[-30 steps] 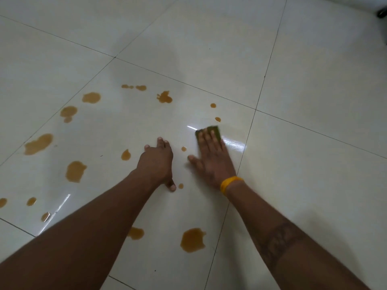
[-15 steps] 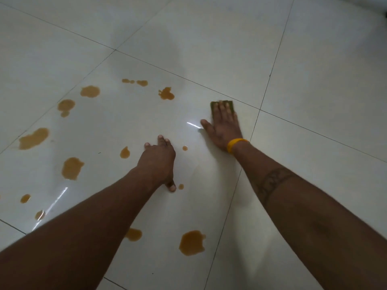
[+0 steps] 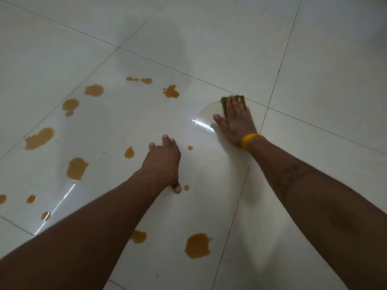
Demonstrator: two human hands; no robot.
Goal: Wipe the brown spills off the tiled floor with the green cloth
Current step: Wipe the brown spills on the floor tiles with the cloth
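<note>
My right hand lies flat with straight fingers on the green cloth, pressing it to the white tiled floor near a grout line. Only the cloth's far and left edges show past the fingers. A wet smear curves to the left of the cloth. My left hand rests on the floor, fingers spread, bearing weight. Several brown spills dot the tile: a splat left of the cloth, a big one near my arms, small drops beside my left hand, and blotches further left.
Grout lines cross the floor. More brown blotches reach the left edge. A yellow band circles my right wrist. The tiles to the far side and right show no spills.
My right hand has pushed the cloth away from me and to the right, over two small drops that no longer show. A wet streak is left behind. My left hand has stayed put.
</note>
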